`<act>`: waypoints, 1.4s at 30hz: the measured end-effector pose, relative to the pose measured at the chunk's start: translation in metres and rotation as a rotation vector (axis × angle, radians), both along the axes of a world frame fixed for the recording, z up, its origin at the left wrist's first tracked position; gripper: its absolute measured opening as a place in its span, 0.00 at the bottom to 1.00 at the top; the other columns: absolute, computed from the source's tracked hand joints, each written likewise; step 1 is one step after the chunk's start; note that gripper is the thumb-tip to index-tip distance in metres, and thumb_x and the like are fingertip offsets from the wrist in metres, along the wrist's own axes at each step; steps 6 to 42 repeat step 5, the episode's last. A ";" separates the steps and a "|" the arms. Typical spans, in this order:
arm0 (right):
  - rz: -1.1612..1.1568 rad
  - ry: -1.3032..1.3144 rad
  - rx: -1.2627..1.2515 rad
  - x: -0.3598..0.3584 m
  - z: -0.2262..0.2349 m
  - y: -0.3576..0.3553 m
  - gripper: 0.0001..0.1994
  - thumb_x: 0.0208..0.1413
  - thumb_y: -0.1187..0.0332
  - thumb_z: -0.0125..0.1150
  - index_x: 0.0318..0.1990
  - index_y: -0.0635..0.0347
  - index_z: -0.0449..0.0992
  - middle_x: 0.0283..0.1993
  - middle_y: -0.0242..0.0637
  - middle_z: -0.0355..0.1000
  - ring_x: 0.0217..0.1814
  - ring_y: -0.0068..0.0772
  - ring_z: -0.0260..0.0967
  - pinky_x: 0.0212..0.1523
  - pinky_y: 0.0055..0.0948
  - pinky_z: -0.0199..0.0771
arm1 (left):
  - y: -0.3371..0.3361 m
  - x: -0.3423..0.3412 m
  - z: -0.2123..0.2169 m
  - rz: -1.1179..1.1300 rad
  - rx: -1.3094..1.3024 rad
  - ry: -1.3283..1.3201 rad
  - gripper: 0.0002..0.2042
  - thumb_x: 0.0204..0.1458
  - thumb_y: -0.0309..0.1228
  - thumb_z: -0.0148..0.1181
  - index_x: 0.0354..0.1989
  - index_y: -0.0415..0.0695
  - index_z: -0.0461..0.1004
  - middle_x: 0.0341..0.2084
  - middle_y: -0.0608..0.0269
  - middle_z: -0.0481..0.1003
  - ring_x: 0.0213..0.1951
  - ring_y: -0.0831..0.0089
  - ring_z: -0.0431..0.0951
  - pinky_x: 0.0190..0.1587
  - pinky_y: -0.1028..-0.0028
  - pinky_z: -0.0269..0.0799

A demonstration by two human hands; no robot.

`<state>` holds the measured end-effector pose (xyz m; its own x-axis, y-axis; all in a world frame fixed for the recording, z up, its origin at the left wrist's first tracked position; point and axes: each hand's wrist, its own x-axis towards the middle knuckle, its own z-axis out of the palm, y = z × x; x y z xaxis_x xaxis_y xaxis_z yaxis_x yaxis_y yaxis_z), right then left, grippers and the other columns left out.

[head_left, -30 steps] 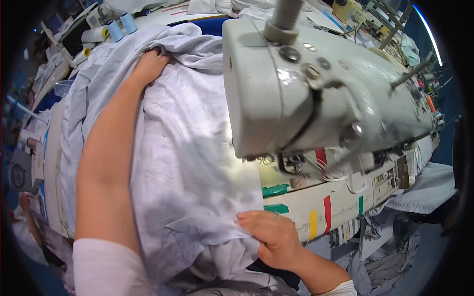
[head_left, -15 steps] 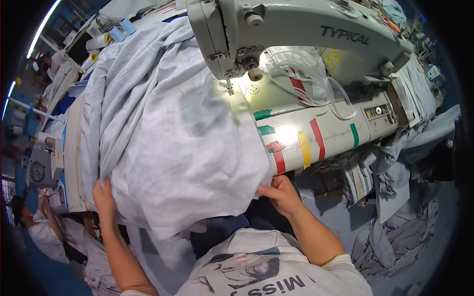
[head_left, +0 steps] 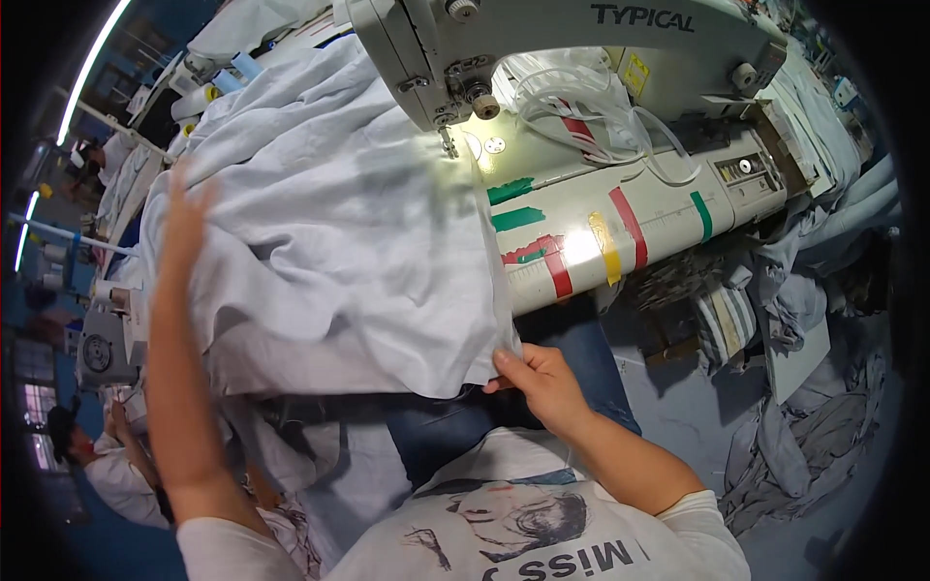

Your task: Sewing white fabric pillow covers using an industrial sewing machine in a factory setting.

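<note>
A large piece of white fabric (head_left: 320, 252) spreads over the left of the sewing table, rumpled into soft folds. Its right edge runs up to the needle and presser foot (head_left: 448, 143) of a pale sewing machine (head_left: 572, 44). My right hand (head_left: 544, 385) pinches the near right corner of the fabric between thumb and fingers, just off the table's front edge. Raised over the fabric's far left side is my left hand (head_left: 184, 218). Motion smears its fingers, so whether it touches the cloth is unclear.
Red, yellow and green tape strips (head_left: 607, 247) mark the machine bed. White tubing or cord (head_left: 620, 145) lies coiled under the machine arm. Thread cones (head_left: 228, 80) stand at the back left. Grey cloth (head_left: 794, 484) is heaped at the lower right. Another person (head_left: 121, 474) sits at far left.
My left hand has let go of the near left edge and swung up and away over the fabric. The cloth's left part has shifted and flattened. My right hand keeps its corner, slightly further left.
</note>
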<state>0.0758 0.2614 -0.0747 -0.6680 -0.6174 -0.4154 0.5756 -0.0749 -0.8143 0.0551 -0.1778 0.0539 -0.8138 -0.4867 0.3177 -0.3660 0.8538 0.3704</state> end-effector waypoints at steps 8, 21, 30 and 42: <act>0.108 0.062 -0.130 -0.004 -0.018 0.009 0.16 0.62 0.63 0.54 0.48 0.68 0.74 0.44 0.37 0.73 0.42 0.24 0.70 0.49 0.34 0.75 | 0.084 0.084 -0.072 -0.219 -0.155 -0.330 0.34 0.53 0.44 0.60 0.67 0.53 0.55 0.69 0.51 0.47 0.70 0.52 0.43 0.66 0.42 0.34; 0.108 0.062 -0.130 -0.004 -0.018 0.009 0.16 0.62 0.63 0.54 0.48 0.68 0.74 0.44 0.37 0.73 0.42 0.24 0.70 0.49 0.34 0.75 | 0.084 0.084 -0.072 -0.219 -0.155 -0.330 0.34 0.53 0.44 0.60 0.67 0.53 0.55 0.69 0.51 0.47 0.70 0.52 0.43 0.66 0.42 0.34; 0.108 0.062 -0.130 -0.004 -0.018 0.009 0.16 0.62 0.63 0.54 0.48 0.68 0.74 0.44 0.37 0.73 0.42 0.24 0.70 0.49 0.34 0.75 | 0.084 0.084 -0.072 -0.219 -0.155 -0.330 0.34 0.53 0.44 0.60 0.67 0.53 0.55 0.69 0.51 0.47 0.70 0.52 0.43 0.66 0.42 0.34; 0.108 0.062 -0.130 -0.004 -0.018 0.009 0.16 0.62 0.63 0.54 0.48 0.68 0.74 0.44 0.37 0.73 0.42 0.24 0.70 0.49 0.34 0.75 | 0.084 0.084 -0.072 -0.219 -0.155 -0.330 0.34 0.53 0.44 0.60 0.67 0.53 0.55 0.69 0.51 0.47 0.70 0.52 0.43 0.66 0.42 0.34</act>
